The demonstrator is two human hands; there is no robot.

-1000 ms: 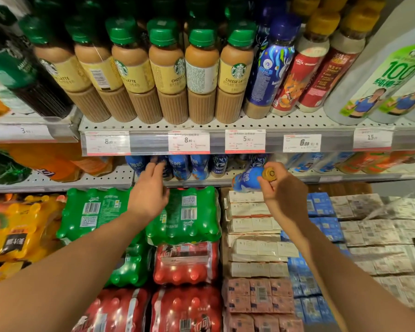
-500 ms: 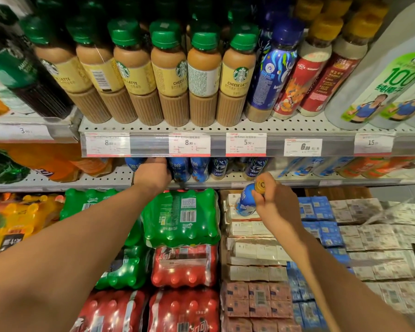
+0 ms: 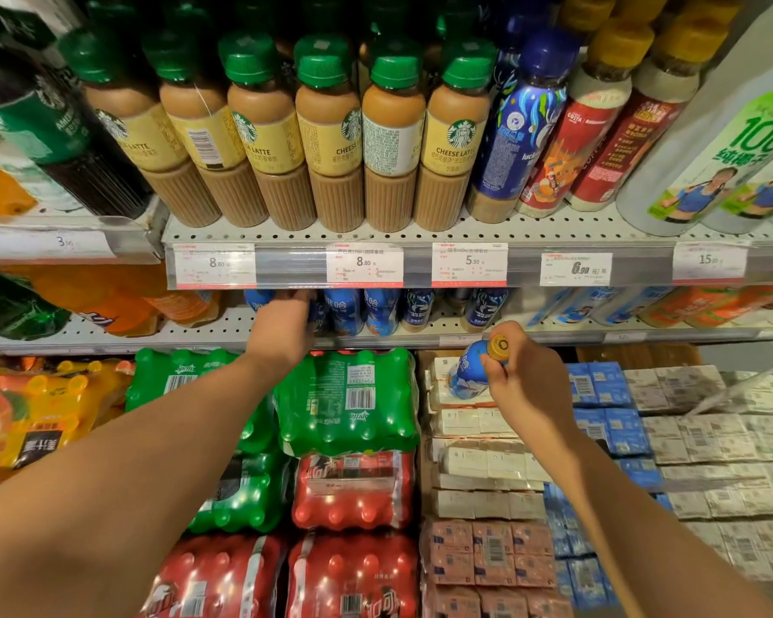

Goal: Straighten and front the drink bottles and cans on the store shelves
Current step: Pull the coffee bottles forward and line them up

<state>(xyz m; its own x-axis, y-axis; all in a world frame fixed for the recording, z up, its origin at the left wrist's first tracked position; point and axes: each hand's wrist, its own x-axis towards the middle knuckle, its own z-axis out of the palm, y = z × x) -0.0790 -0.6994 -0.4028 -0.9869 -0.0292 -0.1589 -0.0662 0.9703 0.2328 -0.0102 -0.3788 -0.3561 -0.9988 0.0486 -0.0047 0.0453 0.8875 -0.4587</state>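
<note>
Since a moment ago my left hand [image 3: 286,323] has pushed deeper under the price rail, into the row of small blue plastic bottles [image 3: 380,310] on the white perforated middle shelf [image 3: 206,330]. Its fingers are out of sight behind the rail and the front bottle, so I cannot tell whether they grip anything.

My right hand [image 3: 525,385] has drawn a little lower and holds one small blue bottle with a yellow cap [image 3: 471,372] out in front of the shelf edge, above the stacked white cartons [image 3: 474,428]. Fingers and thumb are curled round its neck just below the cap, and the body hangs tilted to the left.

I judge this bottle light and fairly stiff, with a glossy sleeve that could slip in a loose grasp. The neck suits carrying it. To set it down square with the label forward, taking it round the waist would give me better control. The neighbouring bottles stand close together and look easy to knock over.
</note>
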